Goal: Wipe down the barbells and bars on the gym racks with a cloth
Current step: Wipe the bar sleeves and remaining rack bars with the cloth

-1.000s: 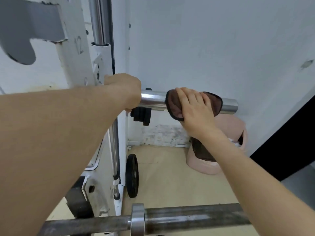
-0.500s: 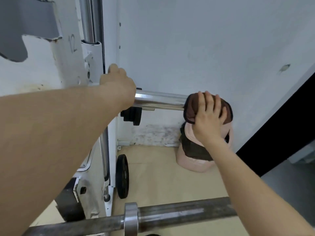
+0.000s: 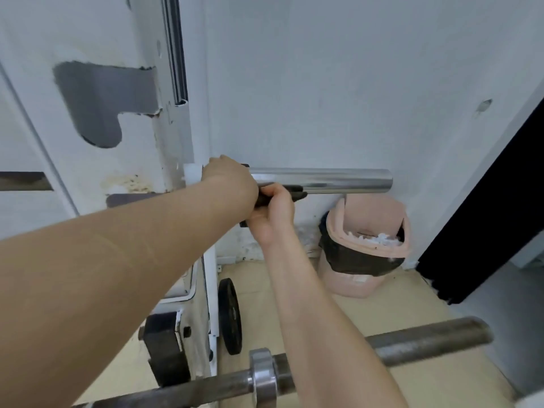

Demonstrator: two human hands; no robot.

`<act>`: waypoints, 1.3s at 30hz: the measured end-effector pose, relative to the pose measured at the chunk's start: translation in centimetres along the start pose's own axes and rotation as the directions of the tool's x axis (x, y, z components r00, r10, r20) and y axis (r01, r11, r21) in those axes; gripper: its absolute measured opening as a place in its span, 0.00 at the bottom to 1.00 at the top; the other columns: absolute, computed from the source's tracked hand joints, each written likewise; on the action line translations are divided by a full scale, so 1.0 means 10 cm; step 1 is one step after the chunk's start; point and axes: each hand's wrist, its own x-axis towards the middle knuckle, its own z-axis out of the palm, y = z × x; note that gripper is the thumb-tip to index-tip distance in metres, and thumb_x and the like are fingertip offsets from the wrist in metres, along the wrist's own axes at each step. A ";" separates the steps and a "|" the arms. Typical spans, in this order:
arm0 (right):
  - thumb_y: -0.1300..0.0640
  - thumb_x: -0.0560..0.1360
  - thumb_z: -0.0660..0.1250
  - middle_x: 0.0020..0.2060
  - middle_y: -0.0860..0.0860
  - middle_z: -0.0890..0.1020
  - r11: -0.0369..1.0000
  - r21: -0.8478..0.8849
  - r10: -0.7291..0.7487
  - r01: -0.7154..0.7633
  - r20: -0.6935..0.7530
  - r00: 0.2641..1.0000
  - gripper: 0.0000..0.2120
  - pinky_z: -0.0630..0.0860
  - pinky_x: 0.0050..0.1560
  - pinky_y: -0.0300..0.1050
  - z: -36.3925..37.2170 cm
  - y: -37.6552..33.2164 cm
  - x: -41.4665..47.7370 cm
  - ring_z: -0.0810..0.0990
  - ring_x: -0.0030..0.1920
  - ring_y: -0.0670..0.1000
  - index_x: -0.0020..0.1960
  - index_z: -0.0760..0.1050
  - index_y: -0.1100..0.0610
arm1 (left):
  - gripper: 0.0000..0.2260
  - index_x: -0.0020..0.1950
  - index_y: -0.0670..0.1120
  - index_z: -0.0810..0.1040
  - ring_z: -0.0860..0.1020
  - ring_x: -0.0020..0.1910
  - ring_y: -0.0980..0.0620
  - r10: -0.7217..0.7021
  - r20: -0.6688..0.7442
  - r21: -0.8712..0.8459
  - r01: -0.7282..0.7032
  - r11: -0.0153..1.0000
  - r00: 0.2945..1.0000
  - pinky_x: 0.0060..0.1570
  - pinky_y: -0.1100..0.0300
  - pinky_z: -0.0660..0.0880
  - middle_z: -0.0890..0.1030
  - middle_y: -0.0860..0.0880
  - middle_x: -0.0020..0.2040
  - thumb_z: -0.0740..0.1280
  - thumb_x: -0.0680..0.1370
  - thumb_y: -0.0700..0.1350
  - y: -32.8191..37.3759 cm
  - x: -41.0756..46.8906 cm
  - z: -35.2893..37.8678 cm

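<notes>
— Which containers are seen?
— One pink bin is stood on the floor against the wall, below the free end of the chrome bar. It is lined with a black bag, and its swing lid is tilted back. White crumpled scraps, probably paper, are seen piled in the opening.
— Can any writing be read?
— A pale patch is seen low on the bin's front, but it is too blurred to be read.
— How are the hands placed?
— The left hand is wrapped over the chrome bar where it meets the white rack upright. The right hand is clenched round the dark cloth, which is held against the underside of the bar, just beside the left hand.
— What else is shown?
— A dull lower barbell with a steel collar is laid across the foreground and is crossed by the right forearm. A black weight plate is stood on edge at the foot of the rack. A grey hook is fixed to the upright, well above the hands.
</notes>
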 end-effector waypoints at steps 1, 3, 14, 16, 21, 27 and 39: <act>0.70 0.72 0.53 0.27 0.53 0.76 0.999 -0.041 0.029 -0.028 0.042 0.999 0.11 0.71 0.32 0.43 0.03 0.07 -0.05 0.74 0.28 0.52 0.36 0.68 0.59 | 0.15 0.65 0.41 0.71 0.71 0.58 0.43 0.003 0.009 -0.002 -0.003 1.000 1.000 0.39 0.57 0.65 0.72 0.43 0.58 0.57 0.79 0.38 0.00 -0.04 -0.02; 0.69 0.71 0.53 0.31 0.53 0.78 0.995 -0.093 0.041 -0.031 0.112 0.993 0.09 0.72 0.33 0.42 0.04 0.10 -0.11 0.76 0.31 0.53 0.38 0.70 0.60 | 0.12 0.61 0.42 0.74 0.73 0.53 0.44 0.048 -0.006 -0.012 -0.049 0.999 0.999 0.36 0.57 0.66 0.73 0.47 0.50 0.59 0.78 0.38 0.03 -0.16 -0.08; 0.57 0.66 0.61 0.43 0.54 0.83 0.959 0.198 -0.253 0.202 0.279 0.926 0.12 0.76 0.55 0.46 -0.21 0.00 -1.33 0.82 0.47 0.53 0.41 0.82 0.59 | 0.15 0.65 0.41 0.71 0.68 0.64 0.42 0.395 -0.578 0.036 -0.462 0.886 0.714 0.49 0.52 0.67 0.72 0.41 0.64 0.52 0.81 0.40 -0.01 -1.10 0.02; 0.50 0.73 0.63 0.53 0.55 0.83 0.957 0.145 -0.286 0.253 0.294 0.912 0.15 0.66 0.70 0.51 -0.15 0.09 -1.57 0.80 0.58 0.55 0.50 0.83 0.58 | 0.14 0.65 0.42 0.69 0.67 0.65 0.43 0.412 -0.650 0.024 -0.525 0.851 0.638 0.51 0.52 0.67 0.70 0.42 0.64 0.54 0.81 0.41 -0.19 -1.29 0.16; 0.37 0.81 0.47 0.62 0.57 0.80 0.887 -0.131 -0.375 0.443 0.357 0.856 0.30 0.71 0.67 0.56 0.14 0.42 -2.23 0.78 0.65 0.55 0.61 0.79 0.55 | 0.11 0.55 0.47 0.68 0.76 0.46 0.48 0.263 -0.823 -0.284 -0.766 0.576 0.503 0.38 0.53 0.71 0.77 0.50 0.47 0.65 0.75 0.42 -0.77 -1.65 0.49; 0.39 0.71 0.69 0.42 0.44 0.86 0.466 -0.559 -0.702 0.686 0.238 0.671 0.10 0.79 0.51 0.44 0.54 0.77 -2.68 0.84 0.48 0.44 0.44 0.83 0.44 | 0.10 0.45 0.50 0.76 0.81 0.40 0.49 0.184 -0.590 -0.797 -0.532 -0.284 0.786 0.42 0.53 0.78 0.81 0.49 0.39 0.61 0.75 0.36 -1.39 -2.02 0.62; 0.56 0.69 0.77 0.45 0.45 0.84 0.474 -0.603 -0.622 0.642 0.287 0.729 0.12 0.82 0.50 0.45 0.87 1.64 -2.53 0.83 0.48 0.42 0.50 0.78 0.50 | 0.14 0.49 0.49 0.83 0.83 0.46 0.48 0.029 -0.504 -0.849 -0.489 -0.201 0.863 0.50 0.53 0.79 0.85 0.46 0.47 0.64 0.77 0.32 -2.22 -1.81 1.22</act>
